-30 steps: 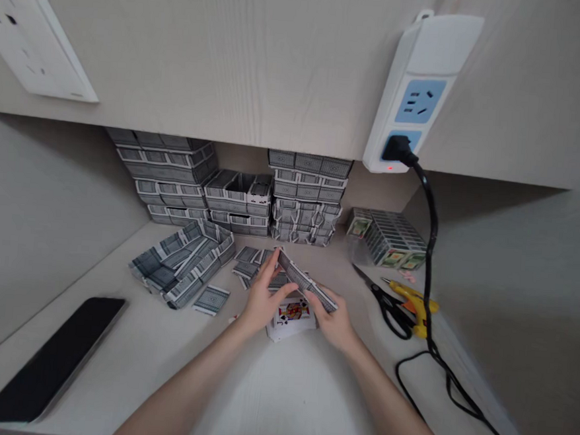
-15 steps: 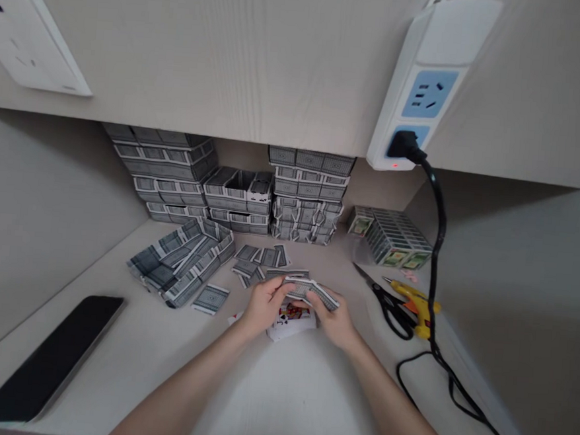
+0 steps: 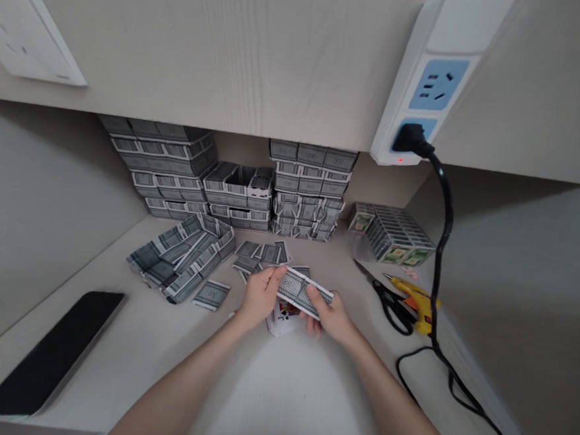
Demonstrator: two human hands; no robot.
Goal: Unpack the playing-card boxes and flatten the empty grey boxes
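Observation:
Between both hands is a playing card (image 3: 297, 288), its grey patterned back facing up and its edges folded; whether it is one card or more I cannot tell. My left hand (image 3: 261, 294) pinches its left end. On its right part lies the thumb of my right hand (image 3: 330, 315), with fingers curled beneath. Face-up playing cards (image 3: 281, 323), a jack on top, lie on the table under the hands. Just behind are loose cards (image 3: 270, 253), backs up, partly hidden by the hands. A single card (image 3: 212, 295) lies to the left.
An open box built of cards (image 3: 182, 256) sits at left, with stacked card boxes (image 3: 309, 192) behind. A black phone (image 3: 54, 353) lies front left. Scissors (image 3: 388, 304), a yellow glue gun (image 3: 416, 302) and a black cable (image 3: 441, 254) are right, below a power strip (image 3: 435, 85) and near packed decks (image 3: 393, 234).
The held card has gone from bent in the middle to flatter, its back turned more towards me. My right hand has shifted slightly down, and the view has tilted a little.

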